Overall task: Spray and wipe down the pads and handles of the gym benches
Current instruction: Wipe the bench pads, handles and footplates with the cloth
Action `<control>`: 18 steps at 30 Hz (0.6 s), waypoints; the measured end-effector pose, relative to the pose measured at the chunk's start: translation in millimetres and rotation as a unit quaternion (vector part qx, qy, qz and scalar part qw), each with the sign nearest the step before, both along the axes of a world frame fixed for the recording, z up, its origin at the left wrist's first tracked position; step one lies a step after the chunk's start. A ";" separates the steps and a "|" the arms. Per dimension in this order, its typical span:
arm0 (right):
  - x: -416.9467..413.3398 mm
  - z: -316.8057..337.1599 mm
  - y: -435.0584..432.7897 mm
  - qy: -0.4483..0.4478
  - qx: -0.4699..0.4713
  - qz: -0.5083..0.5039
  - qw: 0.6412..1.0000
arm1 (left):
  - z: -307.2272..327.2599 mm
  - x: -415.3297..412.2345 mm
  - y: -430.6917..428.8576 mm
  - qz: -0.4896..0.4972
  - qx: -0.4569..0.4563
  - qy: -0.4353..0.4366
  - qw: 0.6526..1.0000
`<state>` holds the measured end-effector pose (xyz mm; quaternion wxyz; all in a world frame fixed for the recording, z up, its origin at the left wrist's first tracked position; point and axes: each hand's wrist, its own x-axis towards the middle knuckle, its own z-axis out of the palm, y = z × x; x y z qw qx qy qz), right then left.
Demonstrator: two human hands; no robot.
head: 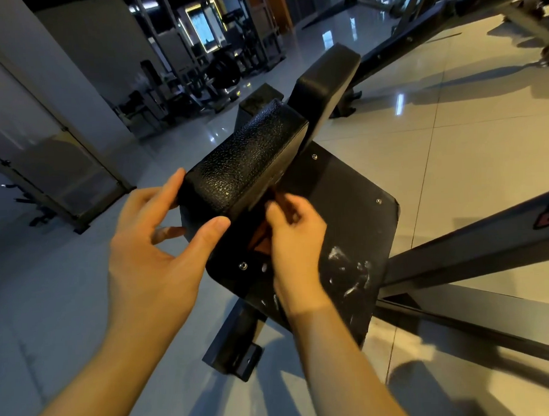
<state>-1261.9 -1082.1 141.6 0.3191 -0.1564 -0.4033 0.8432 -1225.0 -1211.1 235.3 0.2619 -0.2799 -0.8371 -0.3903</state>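
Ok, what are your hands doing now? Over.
Left hand holds end of textured pad. Right hand, blurred, pinches orange cloth beneath it. White smears on black plate. Nothing blocking.

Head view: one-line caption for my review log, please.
Left hand grips the black pad; right hand, blurred, holds a reddish-brown cloth at its underside.
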 end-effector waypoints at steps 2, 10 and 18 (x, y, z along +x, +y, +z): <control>15.1 1.8 -10.9 0.000 0.019 0.020 1.000 | -1.4 -1.6 -0.4 0.001 -0.003 0.003 1.000; -18.4 23.2 55.3 -0.042 0.065 -0.077 0.994 | -0.7 -0.6 3.0 0.006 0.006 -0.001 1.000; -14.1 4.0 23.3 0.010 -0.009 -0.018 1.000 | 0.7 -1.7 0.4 0.009 0.000 -0.012 1.000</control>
